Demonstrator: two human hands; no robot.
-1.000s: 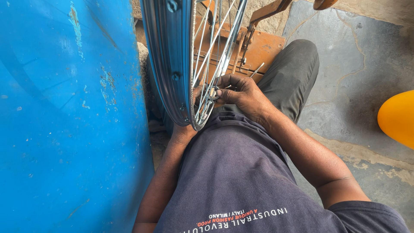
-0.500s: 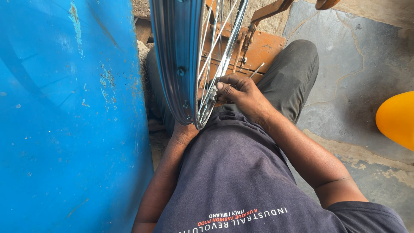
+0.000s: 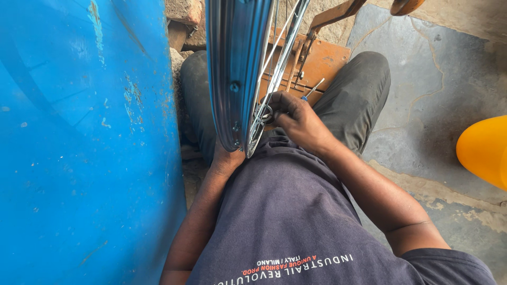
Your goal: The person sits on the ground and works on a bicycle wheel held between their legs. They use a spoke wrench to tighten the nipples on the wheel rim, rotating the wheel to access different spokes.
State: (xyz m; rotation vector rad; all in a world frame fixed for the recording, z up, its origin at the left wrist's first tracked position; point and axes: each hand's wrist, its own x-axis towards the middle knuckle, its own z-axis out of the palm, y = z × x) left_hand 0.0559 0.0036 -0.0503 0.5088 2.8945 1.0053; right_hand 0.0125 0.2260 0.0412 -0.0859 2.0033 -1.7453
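A blue bicycle wheel rim (image 3: 232, 68) with thin metal spokes (image 3: 280, 58) stands upright between my knees, seen edge-on. My right hand (image 3: 298, 120) is closed on a small round metal tool (image 3: 265, 113) pressed against a spoke near the rim's lower inside edge. My left hand (image 3: 227, 158) sits under the rim's bottom and is mostly hidden behind it; its fingers cannot be seen. A screwdriver (image 3: 311, 89) with a blue handle lies past my right hand on a rusty orange metal stand (image 3: 322, 60).
A large blue drum (image 3: 84, 148) fills the left side, close to my left arm. A yellow rounded object (image 3: 483, 150) sits at the right edge on the cracked concrete floor (image 3: 433, 79). Stones lie beyond the wheel.
The rim has shifted slightly right across the view, and my right hand has stayed at the spokes, moving a little with it.
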